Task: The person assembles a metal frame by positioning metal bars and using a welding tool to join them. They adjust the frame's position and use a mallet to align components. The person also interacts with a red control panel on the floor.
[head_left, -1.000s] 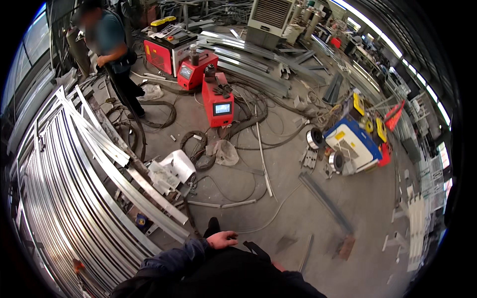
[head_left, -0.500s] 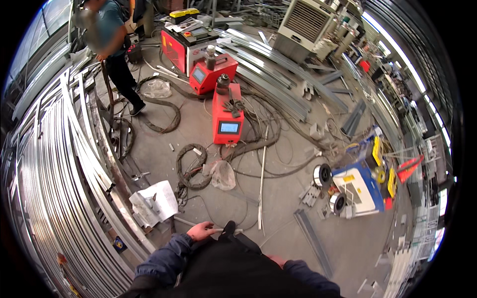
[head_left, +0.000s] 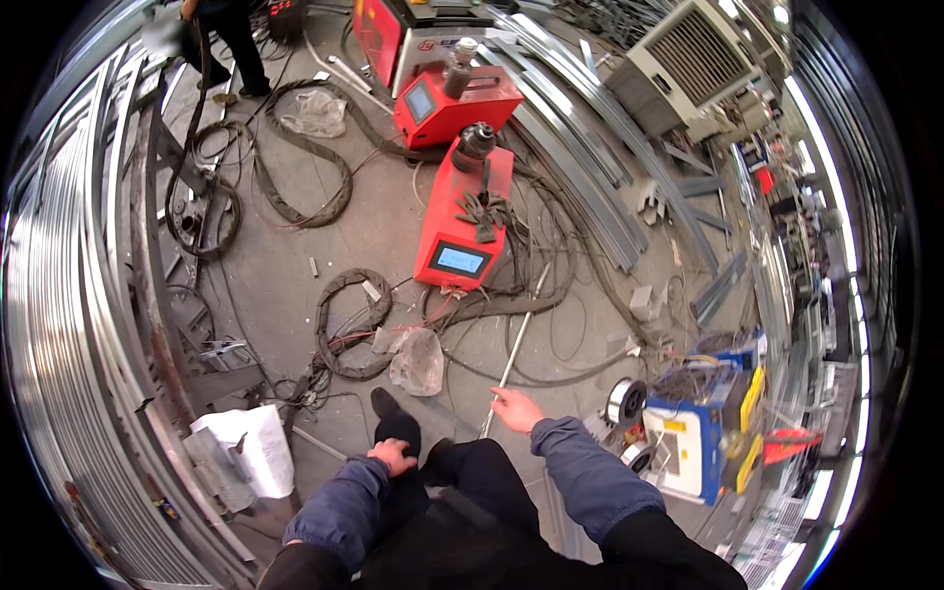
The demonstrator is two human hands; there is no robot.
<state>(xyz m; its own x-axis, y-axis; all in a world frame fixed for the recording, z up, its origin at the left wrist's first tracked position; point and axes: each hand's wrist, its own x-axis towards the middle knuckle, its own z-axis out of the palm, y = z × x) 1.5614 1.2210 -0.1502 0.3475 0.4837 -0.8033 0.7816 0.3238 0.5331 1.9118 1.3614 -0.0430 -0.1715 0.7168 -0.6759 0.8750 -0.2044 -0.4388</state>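
Your right hand [head_left: 517, 410] is the nearer one to the long, thin, pale rod [head_left: 512, 357] lying on the grey concrete floor [head_left: 285, 261]. From your fingertips that rod runs away from you, its long axis slanting forward and a little to the right, and its near end lies beside your hand in the view. The hand looks raised above it rather than touching, though this angle leaves contact uncertain. That hand carries nothing you can see, its forefinger reaching out and the rest loosely bent. Your left hand [head_left: 393, 455] hangs over your dark-trousered leg [head_left: 398, 431], farther from the rod; no object shows in it, but its palm is hidden, so you cannot tell how closed it is. Ahead, slightly left of your right hand, the red box-shaped machine with a lit screen [head_left: 433, 236] stands well apart, dark crumpled gloves [head_left: 484, 213] on top.
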